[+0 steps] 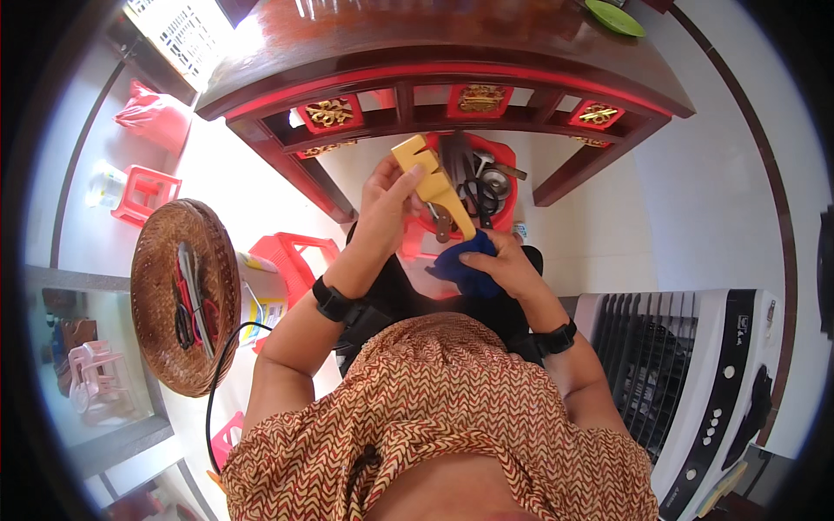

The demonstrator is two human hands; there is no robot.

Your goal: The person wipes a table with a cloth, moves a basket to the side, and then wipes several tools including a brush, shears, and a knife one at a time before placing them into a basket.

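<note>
A yellow knife sharpener (pixel 445 193) with slots cut in its wide head is held at a slant in front of my body. My left hand (pixel 388 201) grips it by the slotted head, thumb across the front. At the lower end, my right hand (pixel 514 266) is closed on a dark blue cloth (pixel 462 266), which is pressed around the tip of the handle. Just beyond my hands, a red basin (pixel 510 159) sits on the floor with several knives, black-handled scissors and metal kitchen tools in it. The sharpener hides part of the basin.
A dark wooden table (pixel 452 35) with carved panels stands ahead, a green plate (pixel 615 17) at its far right. Left are a wicker basket (pixel 148 295) with scissors, a bucket (pixel 265 291) and red stools (pixel 291 256). A white air cooler (pixel 708 382) stands right. A black cable (pixel 209 408) hangs left.
</note>
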